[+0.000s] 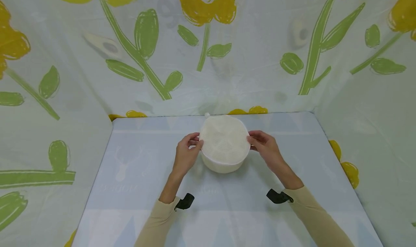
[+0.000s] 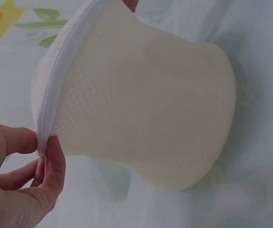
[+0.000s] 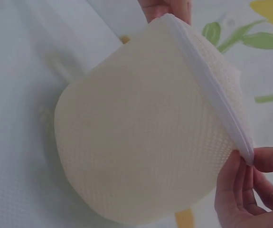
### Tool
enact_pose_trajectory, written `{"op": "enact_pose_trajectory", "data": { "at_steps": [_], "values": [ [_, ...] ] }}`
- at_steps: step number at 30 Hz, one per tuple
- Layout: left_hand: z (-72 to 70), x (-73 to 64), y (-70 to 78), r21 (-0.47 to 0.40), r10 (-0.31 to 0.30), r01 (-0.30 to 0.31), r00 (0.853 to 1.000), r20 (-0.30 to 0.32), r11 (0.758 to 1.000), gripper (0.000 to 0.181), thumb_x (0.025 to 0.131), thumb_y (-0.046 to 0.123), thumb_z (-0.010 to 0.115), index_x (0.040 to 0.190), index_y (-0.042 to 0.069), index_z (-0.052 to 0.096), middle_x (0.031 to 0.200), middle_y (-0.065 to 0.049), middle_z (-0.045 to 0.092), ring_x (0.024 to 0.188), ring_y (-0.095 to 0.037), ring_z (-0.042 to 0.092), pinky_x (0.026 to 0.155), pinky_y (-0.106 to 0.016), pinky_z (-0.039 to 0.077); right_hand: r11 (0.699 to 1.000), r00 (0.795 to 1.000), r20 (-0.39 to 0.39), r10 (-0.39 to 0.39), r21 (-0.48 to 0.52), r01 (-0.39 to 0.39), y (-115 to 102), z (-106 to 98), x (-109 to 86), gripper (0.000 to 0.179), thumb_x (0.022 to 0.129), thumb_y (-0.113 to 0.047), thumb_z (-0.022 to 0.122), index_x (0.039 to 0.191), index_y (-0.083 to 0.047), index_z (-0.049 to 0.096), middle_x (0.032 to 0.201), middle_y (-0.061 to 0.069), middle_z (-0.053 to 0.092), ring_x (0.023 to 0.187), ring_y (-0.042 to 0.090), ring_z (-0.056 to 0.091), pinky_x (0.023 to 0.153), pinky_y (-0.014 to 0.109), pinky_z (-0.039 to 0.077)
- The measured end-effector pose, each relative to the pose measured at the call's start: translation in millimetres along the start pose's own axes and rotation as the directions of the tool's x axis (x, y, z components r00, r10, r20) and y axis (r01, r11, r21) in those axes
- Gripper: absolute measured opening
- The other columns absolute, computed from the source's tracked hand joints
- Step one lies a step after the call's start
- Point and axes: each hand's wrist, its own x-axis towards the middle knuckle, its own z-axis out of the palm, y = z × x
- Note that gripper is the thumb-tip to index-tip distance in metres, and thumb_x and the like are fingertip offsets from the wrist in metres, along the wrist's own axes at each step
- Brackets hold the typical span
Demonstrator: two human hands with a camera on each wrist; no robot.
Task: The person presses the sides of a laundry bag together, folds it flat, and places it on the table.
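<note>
A cream mesh laundry bag (image 1: 224, 140), round and drum-shaped with a white band along its upper edge, stands above the middle of the table, its round mesh top tilted toward the head camera. At its left edge my left hand (image 1: 188, 151) pinches the band (image 2: 55, 90) between thumb and fingers. Opposite, my right hand (image 1: 264, 146) pinches the same band, as the right wrist view shows with the thumb and fingertips (image 3: 229, 166) on either side of it. A small white tab (image 1: 207, 115) sticks out at the bag's far left rim. The bag's inside is hidden.
A pale blue patterned cloth covers the table (image 1: 139, 189). White curtains (image 1: 247, 70) printed with yellow flowers and green leaves rise behind it and on both sides. Black wrist mounts (image 1: 185, 202) sit at both beige sleeve cuffs.
</note>
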Motion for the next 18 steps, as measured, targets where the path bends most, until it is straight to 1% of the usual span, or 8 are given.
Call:
{"op": "enact_pose_trajectory", "data": {
  "at_steps": [4, 9, 15, 18],
  "values": [
    [-5.8, -4.6, 0.5, -0.013, 0.002, -0.002, 1.000, 0.000, 1.000, 0.034, 0.096, 0.007, 0.072, 0.128, 0.000, 0.067, 0.111, -0.014, 0.065, 0.101, -0.024, 0.067, 0.081, -0.020, 0.056, 1.000, 1.000, 0.019, -0.007, 0.013, 0.007, 1, 4, -2.9, 0.042, 0.101, -0.026, 0.069, 0.132, 0.001, 0.060, 0.128, 0.019, 0.061, 0.098, 0.014, 0.065, 0.086, 0.023, 0.057],
    [-12.6, -9.7, -0.1, -0.030, 0.005, -0.005, 1.000, 0.005, 1.000, 0.033, 0.095, 0.006, 0.072, 0.128, -0.001, 0.067, 0.110, -0.016, 0.064, 0.101, -0.026, 0.066, 0.079, -0.018, 0.055, 1.000, 0.999, 0.035, -0.008, 0.027, 0.007, 1, 8, -6.6, 0.041, 0.101, -0.024, 0.069, 0.131, 0.002, 0.060, 0.125, 0.018, 0.062, 0.096, 0.013, 0.066, 0.085, 0.024, 0.058],
    [-18.2, -15.4, -0.5, -0.018, -0.024, 0.024, 1.000, 0.009, 1.000, 0.033, 0.096, 0.008, 0.072, 0.128, 0.000, 0.067, 0.113, -0.016, 0.064, 0.102, -0.026, 0.066, 0.076, -0.016, 0.054, 0.999, 0.999, 0.052, -0.011, 0.046, 0.009, 1, 12, -10.3, 0.038, 0.101, -0.021, 0.069, 0.130, 0.003, 0.060, 0.119, 0.015, 0.065, 0.094, 0.013, 0.066, 0.084, 0.026, 0.059],
    [-20.3, -18.4, 0.8, -0.028, -0.044, 0.044, 0.999, 0.006, 0.999, 0.034, 0.096, 0.009, 0.072, 0.129, 0.001, 0.067, 0.115, -0.017, 0.065, 0.103, -0.026, 0.066, 0.075, -0.015, 0.054, 0.998, 0.998, 0.060, -0.017, 0.058, 0.014, 2, 15, -12.7, 0.037, 0.101, -0.020, 0.069, 0.129, 0.003, 0.061, 0.116, 0.014, 0.066, 0.093, 0.014, 0.067, 0.083, 0.027, 0.059]
  ]
}}
